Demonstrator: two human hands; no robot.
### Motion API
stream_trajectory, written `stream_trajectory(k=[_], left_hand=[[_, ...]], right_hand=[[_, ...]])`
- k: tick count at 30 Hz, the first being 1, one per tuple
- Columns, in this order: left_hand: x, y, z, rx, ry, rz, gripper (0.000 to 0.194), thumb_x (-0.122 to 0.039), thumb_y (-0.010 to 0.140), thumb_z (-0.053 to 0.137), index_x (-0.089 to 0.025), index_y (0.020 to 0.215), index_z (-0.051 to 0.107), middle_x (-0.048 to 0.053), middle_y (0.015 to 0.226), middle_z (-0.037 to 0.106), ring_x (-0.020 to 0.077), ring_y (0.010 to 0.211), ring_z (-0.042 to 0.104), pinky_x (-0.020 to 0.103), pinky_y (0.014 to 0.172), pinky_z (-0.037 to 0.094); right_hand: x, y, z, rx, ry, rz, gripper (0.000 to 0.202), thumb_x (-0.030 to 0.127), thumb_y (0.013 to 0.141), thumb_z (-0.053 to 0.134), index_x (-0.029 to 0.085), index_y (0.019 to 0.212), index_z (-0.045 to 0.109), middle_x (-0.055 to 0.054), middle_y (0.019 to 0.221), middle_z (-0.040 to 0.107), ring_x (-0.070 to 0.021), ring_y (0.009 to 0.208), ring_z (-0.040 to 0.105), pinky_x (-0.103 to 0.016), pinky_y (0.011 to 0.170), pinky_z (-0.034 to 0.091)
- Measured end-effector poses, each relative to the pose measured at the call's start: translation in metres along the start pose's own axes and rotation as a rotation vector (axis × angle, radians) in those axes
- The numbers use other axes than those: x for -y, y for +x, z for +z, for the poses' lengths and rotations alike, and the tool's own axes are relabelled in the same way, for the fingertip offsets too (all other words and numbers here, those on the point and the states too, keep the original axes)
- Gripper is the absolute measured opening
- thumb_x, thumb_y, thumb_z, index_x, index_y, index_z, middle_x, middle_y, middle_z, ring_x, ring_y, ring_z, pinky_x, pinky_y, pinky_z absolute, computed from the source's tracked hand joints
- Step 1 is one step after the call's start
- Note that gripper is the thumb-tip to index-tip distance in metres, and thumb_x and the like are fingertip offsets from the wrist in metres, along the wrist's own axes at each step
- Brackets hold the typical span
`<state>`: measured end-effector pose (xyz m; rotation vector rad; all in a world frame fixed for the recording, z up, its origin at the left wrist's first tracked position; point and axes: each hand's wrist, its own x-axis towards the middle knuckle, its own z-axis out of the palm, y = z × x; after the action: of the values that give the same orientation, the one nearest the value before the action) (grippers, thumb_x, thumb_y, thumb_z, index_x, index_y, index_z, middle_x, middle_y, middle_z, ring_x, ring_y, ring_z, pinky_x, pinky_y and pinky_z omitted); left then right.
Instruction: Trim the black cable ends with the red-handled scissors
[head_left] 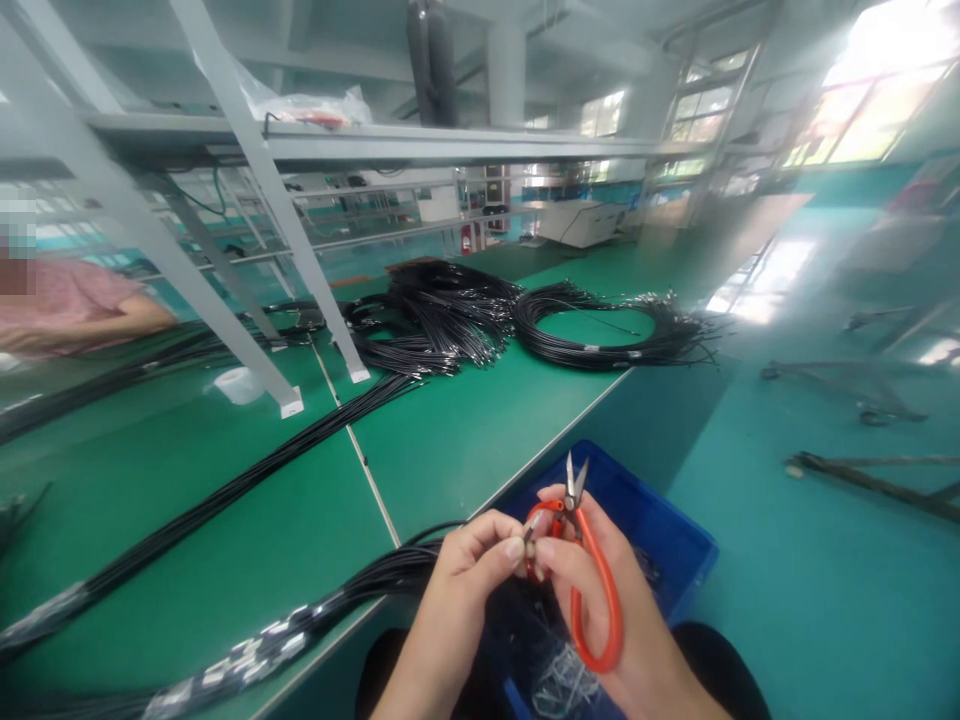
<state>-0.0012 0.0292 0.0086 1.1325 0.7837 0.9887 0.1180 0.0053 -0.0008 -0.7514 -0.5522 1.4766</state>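
Note:
My left hand (476,565) pinches the dark end of a thin black cable, just past the edge of the green table. Close against it, my right hand (600,570) holds red-handled scissors (615,610), their blades pointing up and slightly apart. The right thumb and a finger touch the same small piece at the cable end. A bundle of black cables (375,575) runs along the table's front edge to the left hand, with clear wrapping (255,650) farther left.
A blue bin (686,555) with clear scraps sits below my hands. Coiled black cables (585,355) and a cable pile (450,310) lie on the green table (480,440). Shelf posts (300,250) rise from it. At left is a person in a pink top (71,290).

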Motion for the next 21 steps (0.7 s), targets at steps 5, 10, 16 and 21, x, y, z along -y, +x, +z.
stream_trajectory(k=[5,10,16,21], left_hand=[[0.001,0.002,0.000,-0.014,-0.053,-0.037,0.016,-0.017,0.078,0.056,-0.012,0.064,0.061,0.001,0.061,0.057,0.0133,0.062,0.048,0.023,0.063,0.036],[0.001,0.002,-0.005,0.058,-0.107,-0.113,0.017,-0.017,0.080,0.054,-0.013,0.065,0.059,0.002,0.065,0.055,0.0149,0.067,0.049,0.025,0.067,0.035],[0.003,0.004,-0.009,0.061,-0.131,-0.153,0.018,-0.017,0.080,0.053,-0.012,0.064,0.057,0.001,0.063,0.051,0.0124,0.063,0.042,0.023,0.064,0.032],[0.002,0.007,-0.017,0.076,-0.133,-0.134,0.021,-0.019,0.083,0.050,-0.012,0.064,0.056,0.000,0.059,0.048,0.0123,0.061,0.039,0.024,0.063,0.031]], right_hand=[[-0.001,0.002,0.001,-0.032,-0.033,-0.002,0.031,0.016,0.073,0.065,0.022,0.099,0.050,0.001,0.074,0.059,-0.0116,0.062,0.049,-0.026,0.059,0.039],[-0.003,0.004,0.002,-0.030,-0.041,0.003,0.032,0.014,0.072,0.065,0.022,0.099,0.050,0.002,0.074,0.059,-0.0110,0.060,0.051,-0.025,0.057,0.039],[-0.004,0.006,0.004,-0.102,-0.160,-0.045,0.034,0.016,0.067,0.070,0.023,0.095,0.052,0.004,0.072,0.060,-0.0113,0.058,0.057,-0.024,0.057,0.046],[0.010,0.006,-0.011,-0.098,-0.393,-0.101,0.038,0.023,0.063,0.076,0.021,0.095,0.057,-0.001,0.078,0.067,-0.0137,0.071,0.061,-0.024,0.066,0.049]])
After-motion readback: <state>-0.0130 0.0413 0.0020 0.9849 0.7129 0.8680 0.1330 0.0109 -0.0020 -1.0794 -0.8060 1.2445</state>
